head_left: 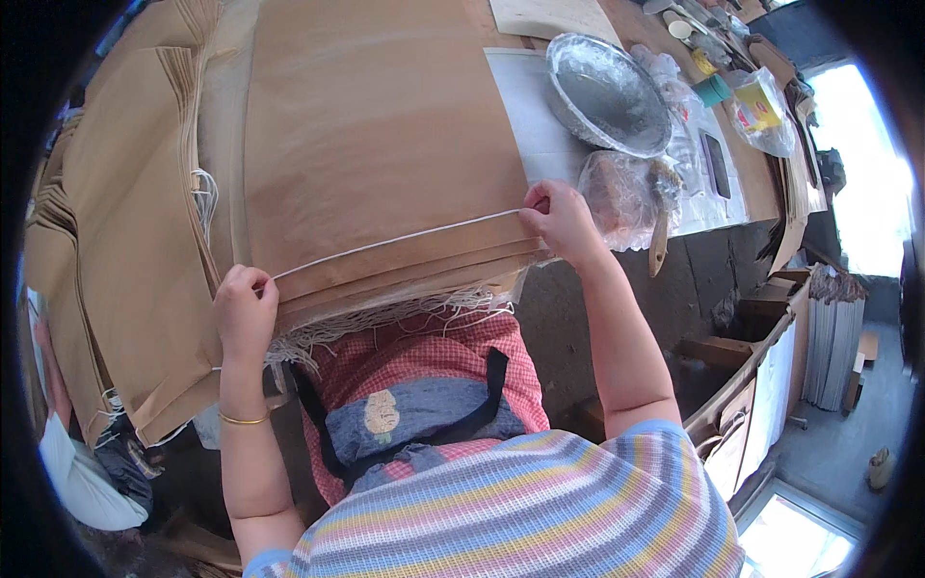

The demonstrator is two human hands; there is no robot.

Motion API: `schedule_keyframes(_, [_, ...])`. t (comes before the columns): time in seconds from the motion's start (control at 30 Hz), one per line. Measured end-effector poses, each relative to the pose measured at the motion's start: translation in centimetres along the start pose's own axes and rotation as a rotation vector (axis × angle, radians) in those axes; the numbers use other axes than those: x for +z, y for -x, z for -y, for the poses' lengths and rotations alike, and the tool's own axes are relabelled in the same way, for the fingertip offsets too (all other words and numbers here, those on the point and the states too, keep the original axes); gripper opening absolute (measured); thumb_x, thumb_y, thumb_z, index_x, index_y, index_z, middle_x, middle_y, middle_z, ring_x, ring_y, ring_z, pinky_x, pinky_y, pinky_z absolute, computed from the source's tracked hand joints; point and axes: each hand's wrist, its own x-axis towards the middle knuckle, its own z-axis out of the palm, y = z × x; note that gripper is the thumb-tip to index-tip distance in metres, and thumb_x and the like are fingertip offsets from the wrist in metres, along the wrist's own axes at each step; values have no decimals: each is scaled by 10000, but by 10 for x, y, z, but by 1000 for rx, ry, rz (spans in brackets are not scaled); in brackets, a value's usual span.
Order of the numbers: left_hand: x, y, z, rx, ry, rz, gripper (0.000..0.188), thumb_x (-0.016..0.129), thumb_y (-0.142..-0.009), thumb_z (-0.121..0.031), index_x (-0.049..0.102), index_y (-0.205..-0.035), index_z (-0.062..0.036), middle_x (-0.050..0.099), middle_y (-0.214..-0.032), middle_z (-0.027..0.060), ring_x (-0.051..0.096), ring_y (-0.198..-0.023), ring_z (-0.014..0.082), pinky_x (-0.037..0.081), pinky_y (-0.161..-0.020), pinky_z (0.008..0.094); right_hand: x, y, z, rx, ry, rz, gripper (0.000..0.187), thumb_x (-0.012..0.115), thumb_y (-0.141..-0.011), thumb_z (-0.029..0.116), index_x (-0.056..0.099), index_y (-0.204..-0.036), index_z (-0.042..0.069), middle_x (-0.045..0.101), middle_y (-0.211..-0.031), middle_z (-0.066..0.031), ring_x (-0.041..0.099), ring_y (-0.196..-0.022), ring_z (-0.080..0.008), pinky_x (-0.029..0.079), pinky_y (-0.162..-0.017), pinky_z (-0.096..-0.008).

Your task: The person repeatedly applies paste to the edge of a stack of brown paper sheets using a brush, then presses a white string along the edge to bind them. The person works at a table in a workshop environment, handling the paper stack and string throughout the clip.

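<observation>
White cord [395,238] stretches taut across the lower part of the brown paper stack [376,125] mid-frame, fingers of the left hand [245,306] pinching its left end and those of the right hand [561,220] its right, below the round bowl [609,96] at upper right.

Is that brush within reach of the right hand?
Probably yes: the brush lies nearby, its wooden handle uncovered, though the right hand would likely first need to release the white cord.
</observation>
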Motion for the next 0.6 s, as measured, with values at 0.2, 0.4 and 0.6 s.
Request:
schedule_keyframes(0.2, [1, 0, -12, 148, -411, -169, 141, 636, -735, -37, 609, -873, -52, 578, -951, 102, 561, -949, 289, 459, -821, 390, -15, 2, -5, 130, -575, 285, 213, 714, -715, 97, 521, -747, 16, 473, -656, -55, 475, -641, -124, 393, -564, -300])
schedule_keyframes(0.4, [6, 12, -17, 441, -44, -66, 333, 591, -738, 38, 606, -1062, -40, 562, -1052, 107, 531, -1002, 305, 442, -866, 413, 8, 15, 28, 190, -57, -60, 287, 773, -675, 123, 543, -815, 24, 559, -717, -72, 544, -682, -217, 457, -645, -322])
schedule_keyframes(0.6, [-7, 4, -21, 481, 136, 190, 298, 633, -732, 8, 625, -1030, 15, 574, -1052, 103, 531, -1000, 299, 443, -878, 394, 17, 18, 20, -644, 168, -184, 218, 711, -689, 47, 636, -893, 33, 647, -929, -97, 611, -882, -324, 513, -787, -382])
